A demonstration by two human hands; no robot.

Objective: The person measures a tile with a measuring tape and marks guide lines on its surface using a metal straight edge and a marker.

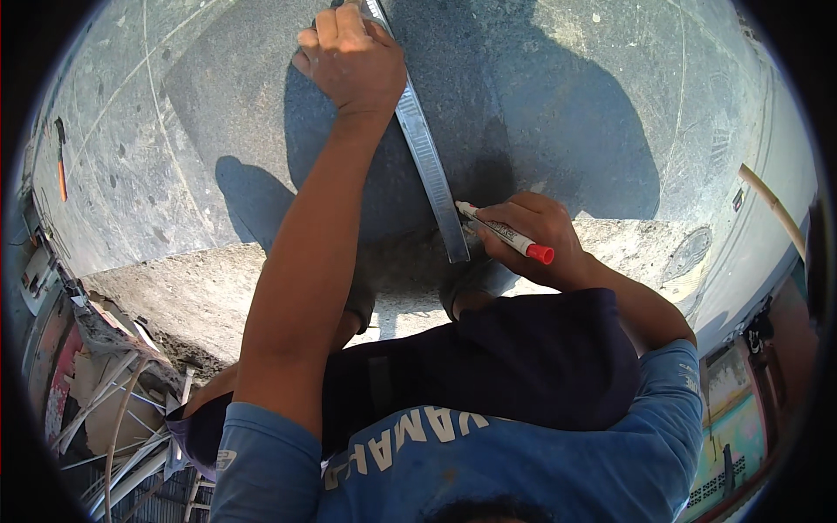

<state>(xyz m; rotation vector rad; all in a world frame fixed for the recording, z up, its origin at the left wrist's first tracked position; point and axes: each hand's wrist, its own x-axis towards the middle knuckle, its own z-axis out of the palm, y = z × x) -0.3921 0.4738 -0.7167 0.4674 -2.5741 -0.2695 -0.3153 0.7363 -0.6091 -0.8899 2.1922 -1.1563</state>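
Observation:
A long, shiny metal strip (423, 157), which looks like a light steel channel, lies slanting across a worn grey surface (235, 96). My left hand (353, 61) is at the far part of this strip, its fingers curled and its thumb against the strip's side; the fingertips are partly hidden. Near the strip's close end, my right hand (536, 231) grips a white marker (506, 234) with a red end. The marker's tip end points toward the strip's right edge, close to it. Whether it touches the surface cannot be made out.
A thin tool with an orange and black handle (61, 161) lies at the far left. A pale stick (772, 209) juts in at the right. Several sticks and strips (131, 427) are heaped at lower left. Rough, sandy ground (183, 288) borders the grey surface nearest me.

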